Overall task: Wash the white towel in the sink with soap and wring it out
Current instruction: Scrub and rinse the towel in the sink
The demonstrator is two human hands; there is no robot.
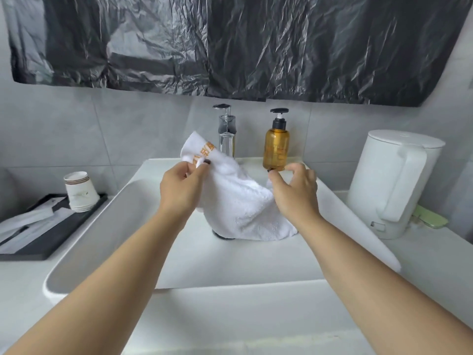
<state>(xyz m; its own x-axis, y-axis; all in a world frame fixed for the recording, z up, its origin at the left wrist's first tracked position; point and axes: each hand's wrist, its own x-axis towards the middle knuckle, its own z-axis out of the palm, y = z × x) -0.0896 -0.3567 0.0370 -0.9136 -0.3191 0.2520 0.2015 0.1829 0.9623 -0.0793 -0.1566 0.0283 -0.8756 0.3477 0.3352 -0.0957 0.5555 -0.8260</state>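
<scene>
Two hands, left point(180, 187) pinching, right point(297, 192) loosely curled, lift one towel point(240, 201) over one sink point(102, 226) beside one soap bottle point(276, 147).

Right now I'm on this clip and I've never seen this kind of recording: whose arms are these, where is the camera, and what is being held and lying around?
There is no machine here. One wide-angle camera sits on a person's head and looks forward and down, so the two bare arms are that person's own.

The left hand pinches the upper edge of a white towel, which has orange lettering and hangs down into the white sink, covering the drain. The right hand rests against the towel with fingers loosely curled; whether it grips the cloth I cannot tell.

Behind the sink stand a chrome tap and an amber pump bottle. A white kettle stands to the right; to the left, stacked paper cups sit on a dark tray. Black plastic sheeting covers the wall above.
</scene>
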